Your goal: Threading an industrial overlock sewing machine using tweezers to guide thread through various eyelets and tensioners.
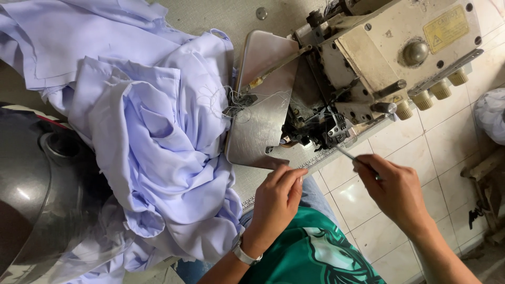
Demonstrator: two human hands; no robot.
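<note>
My right hand (pixel 395 190) grips thin metal tweezers (pixel 348 155) whose tip points at the needle area (pixel 330 131) of a cream overlock sewing machine (pixel 389 58). Just below the machine's steel bed plate (pixel 260 105), my left hand (pixel 278 197) has its fingers pinched together, perhaps on a fine thread; I cannot see one. A watch sits on that wrist. A heap of pale lilac fabric (pixel 158 137) lies left of the plate, with loose threads at its edge.
A dark shiny rounded object (pixel 37 189) sits at the far left. White floor tiles (pixel 452 142) lie under the right side, with a white bundle (pixel 492 113) at the right edge. My green shirt and jeans show at the bottom.
</note>
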